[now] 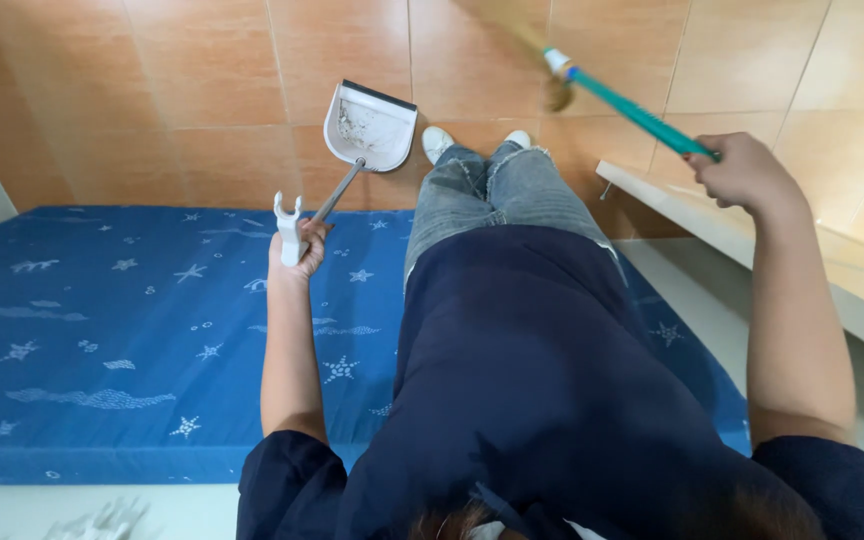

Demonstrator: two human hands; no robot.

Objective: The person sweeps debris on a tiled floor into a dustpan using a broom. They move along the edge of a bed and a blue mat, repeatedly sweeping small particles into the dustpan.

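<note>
Left hand (299, 243): closed round the white grip at the top of the dustpan's handle, fingers wrapped, the forked end of the grip standing clear above the fist; arm extended forward and down. The dustpan (369, 126) rests mouth-down on the floor (202, 90), just left of the shoes (439, 141), its thin metal shaft slanting back up to the hand; judged, the long handle lets the pan sit flat on the tiles while the person stands upright. Grey dust and debris show inside the pan.

Right hand (742, 170): clenched on the teal shaft of the broom (632, 108), no gap visible between fingers and shaft; arm raised out to the right. The shaft runs up-left from the fist to a white collar and a blurred bristle head near the tiles, right of the shoes; judged, the blur indicates the head is in motion.

The two hands are well apart, one on each tool, the person's legs in jeans (497, 195) between them.

Surroundings: orange-tan tiled floor ahead; blue mattress (102, 330) with a white star pattern to the left and under the body; pale ledge (852, 290) to the right, below the right arm; dark navy top fills the lower frame.
</note>
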